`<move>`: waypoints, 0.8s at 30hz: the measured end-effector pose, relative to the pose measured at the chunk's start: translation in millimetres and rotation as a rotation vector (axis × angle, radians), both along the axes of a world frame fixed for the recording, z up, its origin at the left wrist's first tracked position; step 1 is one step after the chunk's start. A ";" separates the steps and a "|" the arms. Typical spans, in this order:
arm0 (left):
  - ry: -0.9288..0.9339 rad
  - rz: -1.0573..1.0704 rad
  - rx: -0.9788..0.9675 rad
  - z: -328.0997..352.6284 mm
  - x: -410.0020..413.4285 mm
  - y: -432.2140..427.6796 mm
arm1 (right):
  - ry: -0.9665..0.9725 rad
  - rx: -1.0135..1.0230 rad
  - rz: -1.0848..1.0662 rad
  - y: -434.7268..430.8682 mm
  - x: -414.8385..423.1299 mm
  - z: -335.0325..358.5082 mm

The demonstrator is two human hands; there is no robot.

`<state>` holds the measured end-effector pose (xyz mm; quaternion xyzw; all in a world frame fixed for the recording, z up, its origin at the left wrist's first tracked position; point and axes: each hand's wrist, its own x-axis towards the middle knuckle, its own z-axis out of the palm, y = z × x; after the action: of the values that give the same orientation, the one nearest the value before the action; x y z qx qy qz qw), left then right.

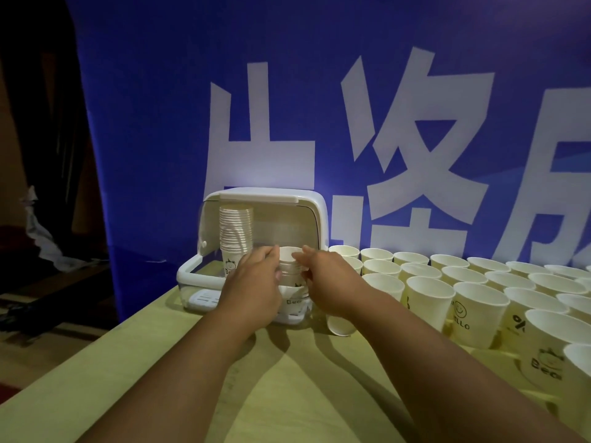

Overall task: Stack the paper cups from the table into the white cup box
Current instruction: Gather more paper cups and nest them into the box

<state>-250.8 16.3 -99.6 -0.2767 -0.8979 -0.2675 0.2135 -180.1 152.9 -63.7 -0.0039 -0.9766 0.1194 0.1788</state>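
Observation:
The white cup box [315,212] stands at the table's far left with its clear lid swung up. A tall stack of paper cups [236,231] fills its left side. In the middle of the box stands a short stack of cups [290,266]. My left hand [252,289] grips this short stack from the left and my right hand [332,282] grips it from the right. Several loose paper cups [428,298] stand upright in rows to the right of the box.
One cup [341,324] lies tipped on the wooden table [287,394] just right of the box. A blue banner with large white characters [399,129] hangs right behind the table. The table's left edge drops off to a dark floor.

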 end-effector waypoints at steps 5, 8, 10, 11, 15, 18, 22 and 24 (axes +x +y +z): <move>0.128 -0.026 0.052 10.5 17.1 0.5 | 0.152 -0.183 -0.076 3.1 17.3 0.7; 0.185 -0.075 0.047 19.0 36.2 5.3 | 0.153 -0.138 -0.150 11.2 39.8 8.0; 0.155 -0.123 0.013 24.5 53.9 10.2 | 0.139 -0.101 -0.214 20.7 60.5 13.3; 0.125 -0.137 -0.018 26.8 63.2 13.8 | 0.128 -0.080 -0.246 26.6 72.5 15.7; 0.042 -0.177 -0.109 32.0 100.5 31.2 | 0.065 0.003 -0.330 53.2 126.3 22.9; 0.026 -0.216 -0.146 33.6 128.8 46.6 | 0.038 0.058 -0.375 73.9 165.4 28.3; 0.011 -0.296 -0.182 38.5 173.1 75.3 | 0.036 0.112 -0.475 107.9 219.2 34.4; -0.009 -0.352 -0.202 40.1 193.2 90.4 | 0.001 0.131 -0.517 125.6 241.2 35.1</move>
<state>-57.5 106.7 -59.5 -0.4482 -0.8589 -0.2107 0.1305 61.1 278.5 -28.6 -0.2416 -0.9488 0.0064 0.2036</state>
